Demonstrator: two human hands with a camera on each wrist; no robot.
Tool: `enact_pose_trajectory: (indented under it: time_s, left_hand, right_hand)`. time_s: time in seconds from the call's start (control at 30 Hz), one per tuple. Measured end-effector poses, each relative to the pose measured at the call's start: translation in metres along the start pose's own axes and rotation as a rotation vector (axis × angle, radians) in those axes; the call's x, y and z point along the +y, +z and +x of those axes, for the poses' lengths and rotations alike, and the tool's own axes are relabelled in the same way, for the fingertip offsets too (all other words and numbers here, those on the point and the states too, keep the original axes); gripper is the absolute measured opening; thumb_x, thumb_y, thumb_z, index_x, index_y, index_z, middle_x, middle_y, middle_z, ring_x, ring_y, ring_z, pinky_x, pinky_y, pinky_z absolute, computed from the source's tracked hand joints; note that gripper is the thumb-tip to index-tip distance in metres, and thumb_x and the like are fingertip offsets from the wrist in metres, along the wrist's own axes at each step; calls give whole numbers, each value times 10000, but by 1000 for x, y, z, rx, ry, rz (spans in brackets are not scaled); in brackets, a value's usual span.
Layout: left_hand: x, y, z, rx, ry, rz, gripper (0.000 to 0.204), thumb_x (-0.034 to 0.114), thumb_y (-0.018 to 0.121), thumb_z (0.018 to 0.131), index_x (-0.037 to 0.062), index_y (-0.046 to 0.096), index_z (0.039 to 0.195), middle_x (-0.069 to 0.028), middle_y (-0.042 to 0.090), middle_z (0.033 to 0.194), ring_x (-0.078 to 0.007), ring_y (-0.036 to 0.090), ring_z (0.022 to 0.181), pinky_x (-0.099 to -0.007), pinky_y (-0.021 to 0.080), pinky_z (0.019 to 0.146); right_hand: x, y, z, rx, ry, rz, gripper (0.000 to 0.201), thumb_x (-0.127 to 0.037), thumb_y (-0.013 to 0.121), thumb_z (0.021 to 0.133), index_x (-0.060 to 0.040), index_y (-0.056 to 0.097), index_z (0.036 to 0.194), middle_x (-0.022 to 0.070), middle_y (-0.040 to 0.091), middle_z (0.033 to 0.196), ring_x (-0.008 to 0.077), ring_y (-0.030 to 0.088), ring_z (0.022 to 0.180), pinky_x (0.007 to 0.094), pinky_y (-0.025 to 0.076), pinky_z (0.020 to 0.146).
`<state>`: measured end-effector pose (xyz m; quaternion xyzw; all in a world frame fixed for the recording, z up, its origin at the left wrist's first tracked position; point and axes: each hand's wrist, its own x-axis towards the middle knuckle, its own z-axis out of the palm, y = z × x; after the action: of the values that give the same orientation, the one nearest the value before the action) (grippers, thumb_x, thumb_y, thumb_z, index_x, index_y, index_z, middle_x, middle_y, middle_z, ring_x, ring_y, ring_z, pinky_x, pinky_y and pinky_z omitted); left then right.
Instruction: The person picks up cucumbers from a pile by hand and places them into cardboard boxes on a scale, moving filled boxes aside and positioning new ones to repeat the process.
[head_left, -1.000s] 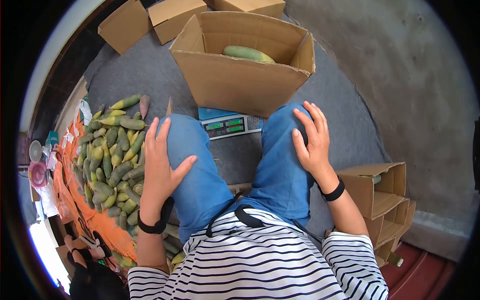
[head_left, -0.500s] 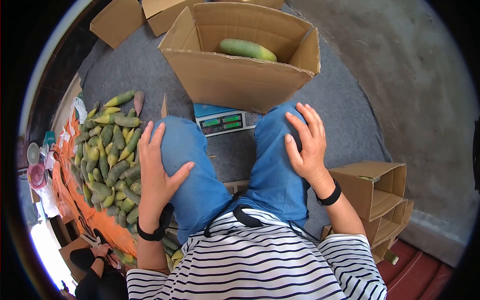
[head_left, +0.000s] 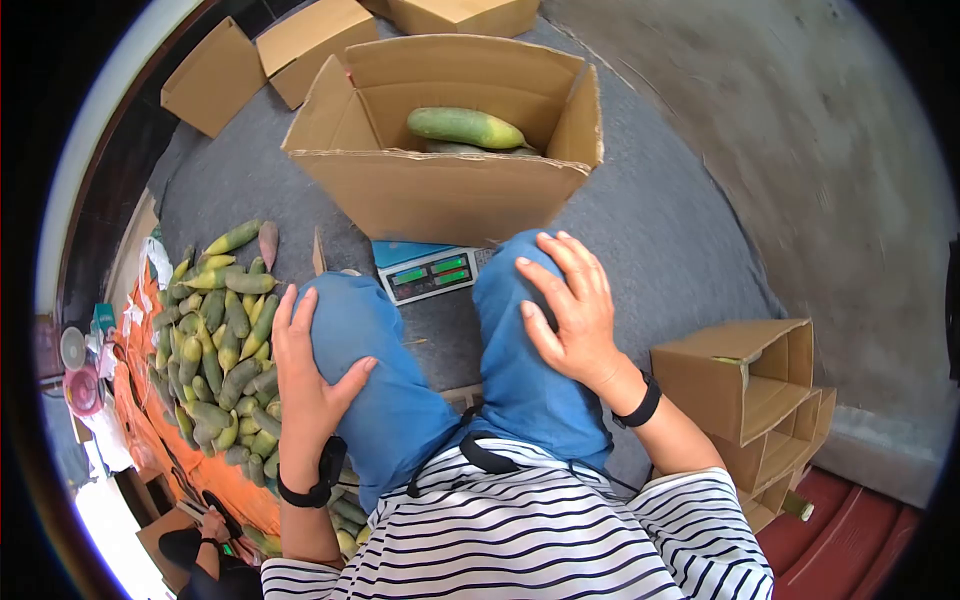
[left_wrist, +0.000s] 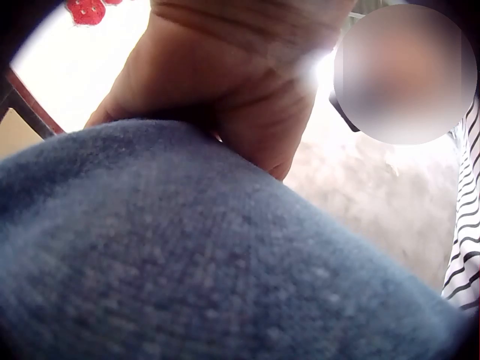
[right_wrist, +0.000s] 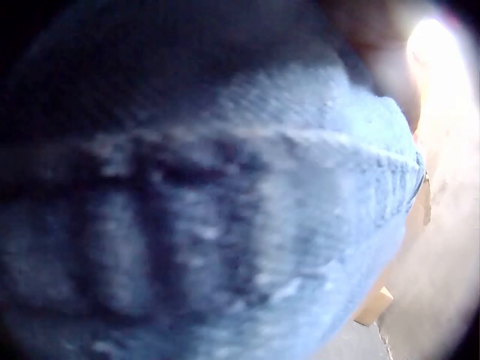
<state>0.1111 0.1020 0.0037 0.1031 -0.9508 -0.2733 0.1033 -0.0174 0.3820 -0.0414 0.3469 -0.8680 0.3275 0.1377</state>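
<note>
My left hand (head_left: pixel 312 385) rests on the left knee of the blue trousers (head_left: pixel 365 350), fingers relaxed and thumb spread. In the left wrist view the palm of my left hand (left_wrist: pixel 225 67) lies over the blue cloth (left_wrist: pixel 187 240). On the other knee rests my right hand (head_left: pixel 580 325), its fingers spread and holding nothing. Blurred blue cloth (right_wrist: pixel 225 225) fills most of the right wrist view. Beyond the knees, an open cardboard box (head_left: pixel 440 195) stands on a scale (head_left: pixel 432 275) with lit green displays. A green radish-like vegetable (head_left: pixel 465 127) lies inside, with others partly seen beneath it.
Several green vegetables (head_left: pixel 215 345) are piled on an orange sheet (head_left: pixel 180 450) at the left. Stacked cardboard boxes (head_left: pixel 700 385) stand at the right, and more boxes (head_left: pixel 215 80) at the far left. Another person's arm (head_left: pixel 208 550) shows at lower left.
The head view has shifted, so the box, scale and knees appear further left and more of the vegetables in the box shows. Both hands have stayed on the knees.
</note>
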Motion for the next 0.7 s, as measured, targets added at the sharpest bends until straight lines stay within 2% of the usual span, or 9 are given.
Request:
enact_pose_trajectory:
  time_s: [0.1, 0.23, 0.37, 0.4, 0.47, 0.57, 0.6, 0.67, 0.7]
  left_hand:
    - [4, 3, 3, 2, 32, 44, 845, 180, 790, 648, 37, 389, 1377, -224, 331, 1442, -389, 339, 1316, -443, 272, 1098]
    - [5, 5, 5, -25, 81, 99, 800, 182, 751, 699, 24, 378, 1389, -217, 354, 1434, -370, 333, 1331, -433, 253, 1106]
    - [5, 4, 9, -73, 107, 247, 732, 179, 710, 763, 29, 372, 1395, -209, 371, 1424, -376, 333, 1330, -443, 254, 1102]
    - [11, 3, 11, -102, 117, 254, 714, 174, 694, 778, 20, 369, 1395, -202, 382, 1416, -365, 341, 1326, -426, 247, 1106]
    - [16, 0, 13, -128, 132, 263, 697, 168, 678, 792, 12, 365, 1394, -195, 393, 1408, -354, 349, 1322, -410, 240, 1109]
    - [12, -3, 18, -192, 174, 262, 716, 167, 701, 769, 30, 377, 1393, -199, 384, 1414, -369, 342, 1323, -443, 255, 1102]
    - [14, -3, 19, -199, 179, 259, 718, 166, 701, 768, 30, 377, 1394, -197, 386, 1413, -367, 343, 1322, -440, 253, 1103]
    - [9, -1, 19, -190, 207, 281, 706, 163, 698, 771, 27, 385, 1389, -197, 401, 1401, -365, 353, 1315, -430, 252, 1104]
    - [4, 0, 19, -202, 226, 267, 706, 163, 698, 771, 27, 385, 1389, -197, 401, 1401, -365, 353, 1315, -430, 252, 1104]
  right_hand:
    - [-8, -11, 3, -33, -70, 49, 357, -199, 660, 793, -76, 611, 1125, 154, 529, 1255, 359, 488, 1181, 492, 381, 990]
    - [-48, -77, 5, -142, -95, 854, 167, -106, 621, 868, -13, 669, 998, 123, 658, 1000, 273, 639, 857, 335, 517, 705]
    - [-70, -144, -16, -130, -234, 1473, 134, -129, 641, 873, -37, 674, 965, 111, 636, 908, 240, 618, 777, 324, 495, 641]
    - [-77, -142, -22, -116, -231, 1459, 134, -129, 641, 873, -37, 674, 965, 111, 636, 908, 240, 618, 777, 324, 495, 641]
    - [-89, -134, -28, 289, -432, 1601, 232, -92, 695, 851, 95, 685, 989, 151, 646, 868, 214, 626, 703, 282, 493, 564]
    - [-95, -148, -39, 391, -338, 1539, 207, -77, 671, 872, 95, 685, 985, 159, 644, 870, 220, 625, 704, 291, 492, 563]
    - [-95, -161, -48, 289, -221, 1604, 185, -69, 649, 887, 88, 689, 977, 170, 646, 900, 233, 628, 723, 296, 498, 578]
    - [-56, -151, -54, 248, -437, 1377, 165, -75, 651, 854, 51, 670, 959, 190, 667, 923, 249, 644, 756, 322, 513, 621]
    - [-45, -151, -72, 377, -189, 932, 182, -117, 672, 852, 23, 644, 964, 143, 672, 905, 198, 627, 715, 279, 492, 594]
